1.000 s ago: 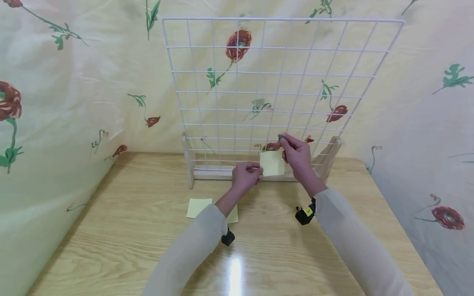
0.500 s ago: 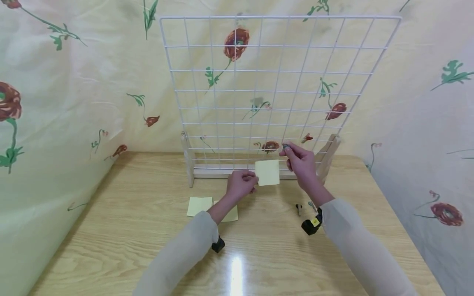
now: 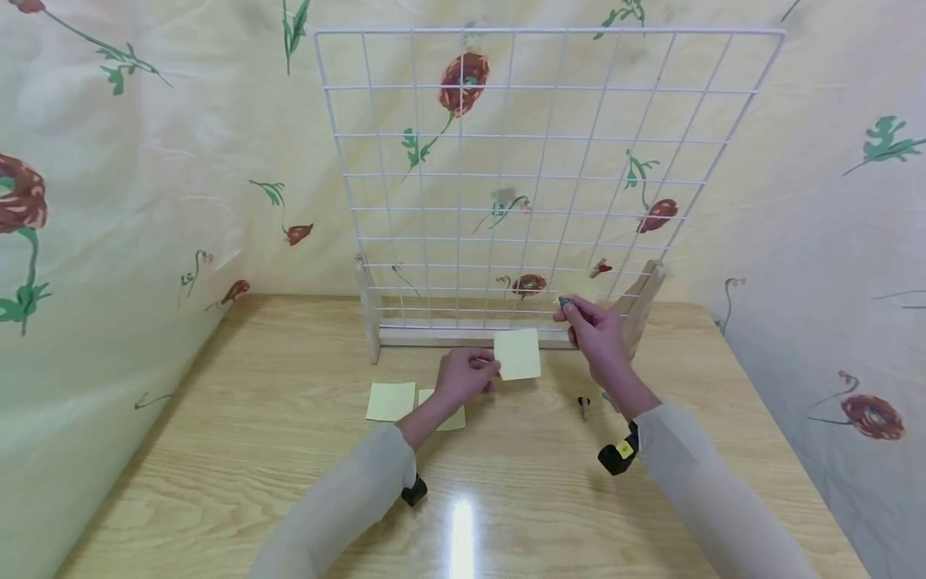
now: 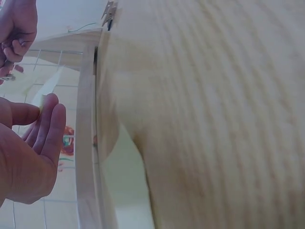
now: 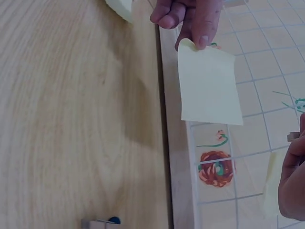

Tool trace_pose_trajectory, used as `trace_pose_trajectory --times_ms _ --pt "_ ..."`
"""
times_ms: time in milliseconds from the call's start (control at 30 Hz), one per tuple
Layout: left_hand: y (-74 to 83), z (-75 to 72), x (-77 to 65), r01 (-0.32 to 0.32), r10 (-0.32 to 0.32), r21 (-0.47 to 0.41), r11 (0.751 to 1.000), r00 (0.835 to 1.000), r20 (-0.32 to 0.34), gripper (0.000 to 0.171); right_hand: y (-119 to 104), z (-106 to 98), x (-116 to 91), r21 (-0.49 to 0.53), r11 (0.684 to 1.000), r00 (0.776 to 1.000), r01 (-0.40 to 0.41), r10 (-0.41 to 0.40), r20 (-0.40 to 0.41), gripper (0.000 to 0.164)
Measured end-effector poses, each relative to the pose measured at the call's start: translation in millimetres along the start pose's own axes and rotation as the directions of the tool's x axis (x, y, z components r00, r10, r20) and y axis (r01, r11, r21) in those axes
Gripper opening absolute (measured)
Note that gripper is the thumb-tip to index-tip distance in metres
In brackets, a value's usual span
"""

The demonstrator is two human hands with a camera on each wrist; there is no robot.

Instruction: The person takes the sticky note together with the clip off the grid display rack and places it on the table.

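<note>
My left hand (image 3: 465, 376) pinches a pale yellow sticky note (image 3: 517, 355) by its left edge, in front of the wire grid (image 3: 463, 211). To the right, my right hand (image 3: 595, 328) pinches a small clip (image 3: 565, 301); its brownish end (image 5: 293, 137) shows in the right wrist view. Another pale sheet (image 5: 272, 186) appears beside that hand; whether it is held or on the grid, I cannot tell. Two more notes lie on the table left of centre, one whole note (image 3: 391, 401) and one partly covered note (image 3: 452, 418) by my left forearm.
Two small clips lie on the table near my right wrist, a dark-ended clip (image 3: 583, 407) and a bluish clip (image 3: 609, 399). The grid stands in a wooden base (image 3: 419, 338) at the table's back edge. Flowered cloth (image 3: 130, 241) hangs around the wooden table (image 3: 239, 450).
My left hand has drawn the note down and slightly left, away from the grid. My right hand has shifted right and down with the clip, and the table clips have come into view.
</note>
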State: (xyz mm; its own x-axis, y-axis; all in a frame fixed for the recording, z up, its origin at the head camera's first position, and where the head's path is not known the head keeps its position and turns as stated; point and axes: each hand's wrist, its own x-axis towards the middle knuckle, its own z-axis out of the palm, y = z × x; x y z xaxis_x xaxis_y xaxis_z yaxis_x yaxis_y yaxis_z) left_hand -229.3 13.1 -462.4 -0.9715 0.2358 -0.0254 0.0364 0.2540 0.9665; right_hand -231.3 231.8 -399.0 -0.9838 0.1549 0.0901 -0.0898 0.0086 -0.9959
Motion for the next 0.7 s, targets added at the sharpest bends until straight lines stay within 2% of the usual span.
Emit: trace_pose_trajectory --times_ms 133,300,700 --pt "-4.0 -1.1 -5.7 0.034 -0.034 0.016 0.999 0.999 0.024 0.016 5 -2 -3 -0.012 0.999 0.999 -0.035 0.035 -0.009 0.038" --pt "-9.3 -1.4 -9.3 0.042 -0.044 0.036 0.998 0.998 0.038 0.018 8 -4 -4 -0.039 0.999 0.999 -0.037 0.036 -0.027 0.038" --pt "-18.1 -1.6 -14.4 0.06 -0.063 0.055 0.997 0.997 0.053 0.017 18 -10 -11 -0.065 0.997 0.999 -0.042 0.041 -0.014 0.037"
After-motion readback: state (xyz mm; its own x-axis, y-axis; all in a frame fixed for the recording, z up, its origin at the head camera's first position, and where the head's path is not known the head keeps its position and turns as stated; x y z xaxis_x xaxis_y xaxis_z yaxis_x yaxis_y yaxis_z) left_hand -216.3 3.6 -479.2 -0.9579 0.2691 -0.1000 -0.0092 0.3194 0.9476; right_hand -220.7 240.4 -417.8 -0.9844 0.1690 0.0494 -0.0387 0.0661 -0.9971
